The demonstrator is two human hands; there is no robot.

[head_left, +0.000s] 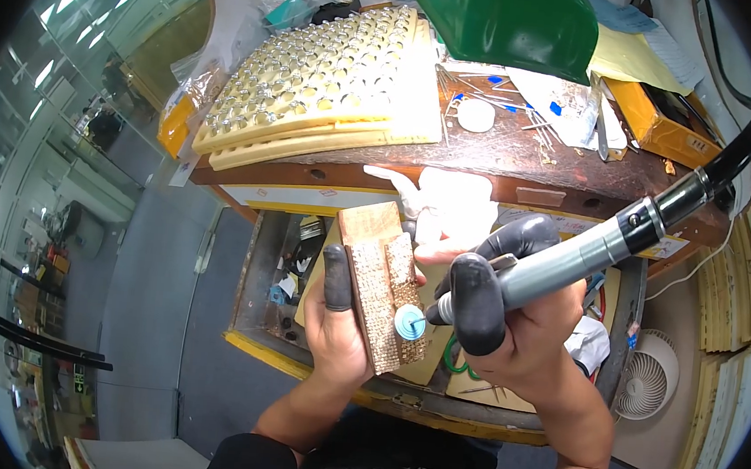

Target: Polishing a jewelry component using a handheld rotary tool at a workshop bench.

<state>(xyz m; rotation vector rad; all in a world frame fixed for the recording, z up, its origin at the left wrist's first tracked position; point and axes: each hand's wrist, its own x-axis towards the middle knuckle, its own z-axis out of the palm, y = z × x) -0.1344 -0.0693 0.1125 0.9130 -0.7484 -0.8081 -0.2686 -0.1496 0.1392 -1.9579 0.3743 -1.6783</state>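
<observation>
the left hand is gripping a wooden block, which is leaning above the open drawer and carrying beaded gold-coloured bands on its face. the right hand is gripping a grey handpiece, its blue wheel sitting at or just over the bands near the block's lower right edge; i cannot tell whether it is spinning or touching. if it is turning, it could be snagging a bead row and tearing a band loose, or skidding off that edge towards the left fingers behind the block. a slackening left grip could be dropping the block into the drawer's clutter. the flexible shaft, looping in from the bench's right end, could be dragging the wheel sideways. a white cloth is hanging over the bench's front edge, just beyond the block. trays of ring-like pieces are filling the bench's left end, and a green container is overhanging its back edge.
</observation>
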